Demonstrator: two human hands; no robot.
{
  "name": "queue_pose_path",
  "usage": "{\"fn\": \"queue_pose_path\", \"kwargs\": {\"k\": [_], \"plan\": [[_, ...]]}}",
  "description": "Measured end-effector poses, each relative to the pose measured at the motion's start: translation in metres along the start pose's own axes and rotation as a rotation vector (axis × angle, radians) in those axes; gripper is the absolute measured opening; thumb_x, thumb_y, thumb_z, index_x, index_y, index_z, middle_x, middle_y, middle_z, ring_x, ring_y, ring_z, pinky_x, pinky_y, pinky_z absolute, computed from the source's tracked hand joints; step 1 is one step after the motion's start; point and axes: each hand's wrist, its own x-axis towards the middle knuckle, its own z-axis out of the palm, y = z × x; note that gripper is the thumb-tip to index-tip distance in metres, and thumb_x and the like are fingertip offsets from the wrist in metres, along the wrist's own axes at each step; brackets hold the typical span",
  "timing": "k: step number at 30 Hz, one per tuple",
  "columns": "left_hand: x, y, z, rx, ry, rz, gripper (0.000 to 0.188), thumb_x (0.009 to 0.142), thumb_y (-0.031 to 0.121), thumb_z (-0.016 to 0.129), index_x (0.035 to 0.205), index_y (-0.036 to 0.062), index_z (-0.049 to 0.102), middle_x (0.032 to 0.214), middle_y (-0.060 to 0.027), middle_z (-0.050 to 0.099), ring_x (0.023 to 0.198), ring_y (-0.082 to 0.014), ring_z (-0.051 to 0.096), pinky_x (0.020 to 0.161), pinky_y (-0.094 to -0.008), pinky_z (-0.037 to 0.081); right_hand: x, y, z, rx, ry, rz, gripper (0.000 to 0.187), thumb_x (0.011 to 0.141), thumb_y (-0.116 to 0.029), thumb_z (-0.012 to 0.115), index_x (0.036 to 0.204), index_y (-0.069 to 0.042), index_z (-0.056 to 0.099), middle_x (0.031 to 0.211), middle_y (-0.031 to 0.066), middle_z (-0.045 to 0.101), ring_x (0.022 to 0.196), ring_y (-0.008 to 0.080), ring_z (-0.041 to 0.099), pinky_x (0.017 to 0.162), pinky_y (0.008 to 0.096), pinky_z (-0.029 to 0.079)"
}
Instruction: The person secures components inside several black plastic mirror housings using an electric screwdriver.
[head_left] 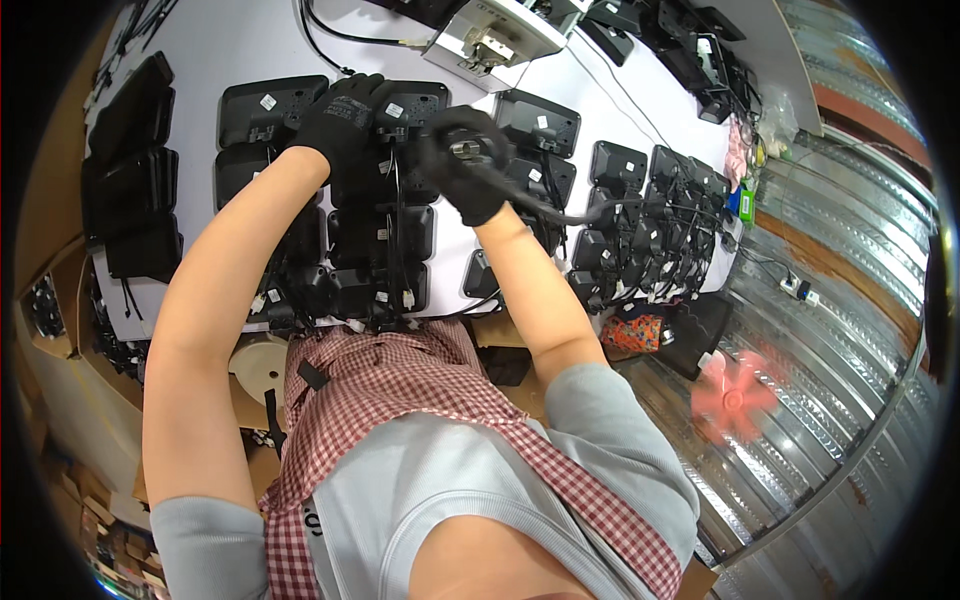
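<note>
Both my hands wear black gloves over a white table covered with rows of flat black devices. My left hand rests on and holds down one black device near the middle of the back row. My right hand is closed around a black power tool with a metal tip end showing, its black cable trailing off to the right. The tool stands over the same device, right beside my left hand.
Stacked black devices lie at the table's left, more rows with cables at the right. A grey machine stands at the back. A pink fan spins at lower right beside corrugated metal sheeting. Cardboard boxes sit left.
</note>
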Motion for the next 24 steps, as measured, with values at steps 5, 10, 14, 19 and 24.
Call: {"fn": "queue_pose_path", "kwargs": {"k": [5, 10, 14, 19, 24], "plan": [[-0.003, 0.000, 0.005, 0.051, -0.081, -0.086, 0.060, 0.083, 0.026, 0.069, 0.138, 0.0152, 0.048, 0.141, -0.0143, 0.052, 0.128, -0.0335, 0.052, 0.107, -0.0455, 0.042, 0.024, -0.017, -0.022, 0.063, 0.037, 0.085, 0.012, 0.085, -0.003, 0.070, 0.095, -0.005, 0.066, 0.088, 0.0077, 0.069, 0.086, 0.0178, 0.070, 0.076, 0.0291, 0.056], [0.002, 0.011, -0.013, 0.017, -0.158, -0.082, 0.068, 0.081, 0.029, 0.071, 0.142, 0.0138, 0.046, 0.142, -0.0140, 0.052, 0.129, -0.0342, 0.051, 0.109, -0.0448, 0.042, 0.083, -0.026, -0.040, 0.454, 0.489, -0.008, 0.013, 0.085, -0.003, 0.065, 0.097, -0.002, 0.062, 0.088, 0.0124, 0.069, 0.078, 0.0230, 0.070, 0.076, 0.0351, 0.059], [0.000, 0.004, -0.007, -0.008, -0.077, -0.089, 0.066, 0.081, 0.028, 0.071, 0.141, 0.0117, 0.047, 0.141, -0.0157, 0.052, 0.129, -0.0354, 0.051, 0.109, -0.0447, 0.043, 0.089, 0.013, -0.037, 0.340, 0.301, -0.109, 0.020, 0.081, 0.008, 0.069, 0.099, 0.002, 0.064, 0.088, 0.0117, 0.071, 0.075, 0.0168, 0.069, 0.062, 0.0282, 0.059], [-0.017, 0.011, -0.017, 0.126, 0.075, -0.054, 0.067, 0.084, 0.031, 0.068, 0.143, 0.0115, 0.045, 0.147, -0.0143, 0.048, 0.134, -0.0323, 0.047, 0.112, -0.0431, 0.039, 0.078, -0.003, -0.048, 0.490, 0.175, 0.158, 0.017, 0.084, 0.007, 0.065, 0.099, 0.000, 0.063, 0.084, 0.0102, 0.069, 0.073, 0.0164, 0.069, 0.065, 0.0308, 0.062], [-0.060, 0.045, -0.041, -0.155, -0.114, -0.139, 0.036, 0.086, 0.013, 0.061, 0.120, 0.0091, 0.054, 0.117, -0.0132, 0.060, 0.105, -0.0337, 0.061, 0.091, -0.0468, 0.047, 0.016, -0.025, -0.051, 0.552, 0.360, 0.250, 0.019, 0.084, 0.008, 0.059, 0.101, 0.001, 0.059, 0.087, 0.0124, 0.068, 0.075, 0.0189, 0.067, 0.074, 0.0336, 0.059]]}}
